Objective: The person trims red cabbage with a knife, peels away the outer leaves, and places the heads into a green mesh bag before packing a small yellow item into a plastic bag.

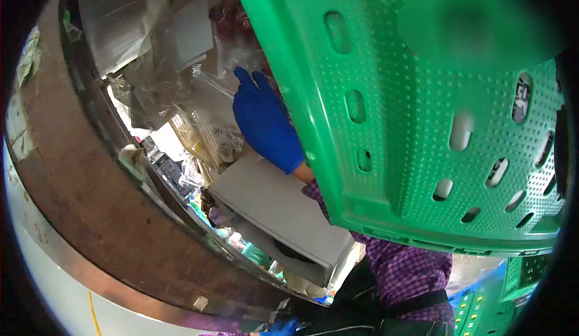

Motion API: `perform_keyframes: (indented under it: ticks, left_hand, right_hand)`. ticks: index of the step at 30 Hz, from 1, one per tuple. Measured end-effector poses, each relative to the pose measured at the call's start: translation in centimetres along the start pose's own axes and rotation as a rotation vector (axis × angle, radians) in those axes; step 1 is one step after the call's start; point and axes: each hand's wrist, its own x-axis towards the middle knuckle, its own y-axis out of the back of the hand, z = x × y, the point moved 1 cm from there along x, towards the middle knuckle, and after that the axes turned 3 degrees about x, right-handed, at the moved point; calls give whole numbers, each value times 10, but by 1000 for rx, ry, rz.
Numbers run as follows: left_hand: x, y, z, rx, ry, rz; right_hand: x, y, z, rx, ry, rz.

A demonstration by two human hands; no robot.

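My right hand (265, 122), in a blue glove with a purple checked sleeve (410, 269), reaches past the side of a large green perforated plastic crate (386, 173). Two of its fingers stretch out over clear plastic film (217, 82); the others are partly hidden beside the crate. Dark reddish contents show through clear plastic (232, 22) just beyond the fingertips. A grey box-like piece (277, 209) lies below the wrist. At the bottom edge, only a bit of my blue-gloved left hand (280, 327) shows near the brown rim, its fingers mostly cut off.
A broad brown rim (102, 161) curves along the left. Inside it lie a light folded sheet (193, 37), a beige mesh piece (187, 131) and mixed small litter (190, 176). More green crates (525, 282) stand at the lower right.
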Motion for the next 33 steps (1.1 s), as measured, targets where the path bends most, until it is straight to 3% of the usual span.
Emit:
perform_keyframes:
  ticks: [3, 6, 8, 9, 10, 12, 15, 16, 18, 20, 21, 22, 24, 33]
  left_hand:
    - [2, 3, 3, -66, 29, 11]
    - [8, 6, 2, -141, 71, 49]
    - [12, 11, 1, -248, 103, 114]
    - [18, 13, -2, -310, 110, 166]
    - [24, 17, -3, -371, 114, 232]
    - [38, 33, -21, -500, 103, 445]
    - [58, 63, -65, -536, 71, 959]
    - [23, 48, -93, -400, 239, 930]
    - [29, 101, -134, -129, 518, 723]
    - [14, 98, -178, -440, 662, 718]
    - [40, 102, -212, -272, 624, 705]
    - [45, 91, -219, -251, 555, 784]
    - [52, 83, -224, 38, 580, 755]
    - [44, 93, -219, -113, 668, 783]
  right_hand:
    - [11, -18, -25, 195, -159, 143]
    - [36, -31, -41, 442, -207, 148]
    - [47, -86, -42, 280, -244, 171]
    - [60, -58, -32, 624, -390, -58]
    - [67, -86, -27, 678, -463, -121]
    - [61, -75, -38, 616, -469, -164]
    - [31, -52, -86, 553, -358, -176]
    - [21, -45, -104, 546, -321, -179]
    - [11, -39, -127, 522, -265, -183]
    - [20, -35, -126, 500, -249, -181]
    - [39, -43, -109, 482, -247, -183]
    - [45, -44, -100, 464, -254, -180]
    - [57, -48, -80, 439, -268, -188]
    - [75, -47, -32, 372, -341, -289]
